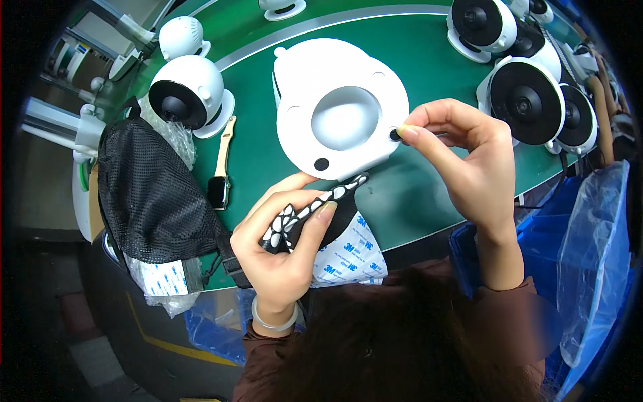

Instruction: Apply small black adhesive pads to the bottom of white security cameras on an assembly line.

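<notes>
On the green table lies a white rounded camera housing, its underside up, with a round hollow in the middle. One black round pad sticks to its near left. At its near right edge, my right hand pinches a second black pad against the surface between thumb and forefinger. My left hand grips a folded black sheet of adhesive pads, with white patches along the fold and blue-printed white backing. The left fingers reach close to the housing's near edge; whether they touch it is hidden.
White ball-shaped cameras stand at the far left, and several more crowd the right. A smartwatch and black mesh bag lie on the left. A blue bin with clear plastic lining stands at the right.
</notes>
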Demonstrator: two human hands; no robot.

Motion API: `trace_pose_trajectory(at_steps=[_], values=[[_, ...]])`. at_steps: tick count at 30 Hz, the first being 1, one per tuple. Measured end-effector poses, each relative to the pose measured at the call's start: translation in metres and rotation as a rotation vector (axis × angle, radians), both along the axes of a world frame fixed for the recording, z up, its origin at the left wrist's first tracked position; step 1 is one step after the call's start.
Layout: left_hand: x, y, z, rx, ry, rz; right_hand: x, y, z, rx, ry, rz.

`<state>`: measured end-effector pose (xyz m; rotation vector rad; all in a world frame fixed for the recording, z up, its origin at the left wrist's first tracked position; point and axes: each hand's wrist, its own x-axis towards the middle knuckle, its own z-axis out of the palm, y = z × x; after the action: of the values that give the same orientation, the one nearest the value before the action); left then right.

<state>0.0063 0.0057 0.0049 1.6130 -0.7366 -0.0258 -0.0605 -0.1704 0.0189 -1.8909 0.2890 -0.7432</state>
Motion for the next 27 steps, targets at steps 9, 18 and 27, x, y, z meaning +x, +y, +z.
trace_pose_trajectory(at_steps=[9, 18, 27], values=[[0.003, -0.002, -0.005, -0.03, -0.052, -0.037, 0.001, 0.005, 0.001, -0.186, -0.051, -0.08], [0.001, 0.005, -0.002, -0.049, -0.029, 0.04, -0.002, 0.004, -0.002, 0.08, -0.047, -0.034], [-0.009, 0.013, 0.006, -0.083, 0.035, -0.003, 0.009, 0.003, -0.019, 0.145, -0.041, 0.113]])
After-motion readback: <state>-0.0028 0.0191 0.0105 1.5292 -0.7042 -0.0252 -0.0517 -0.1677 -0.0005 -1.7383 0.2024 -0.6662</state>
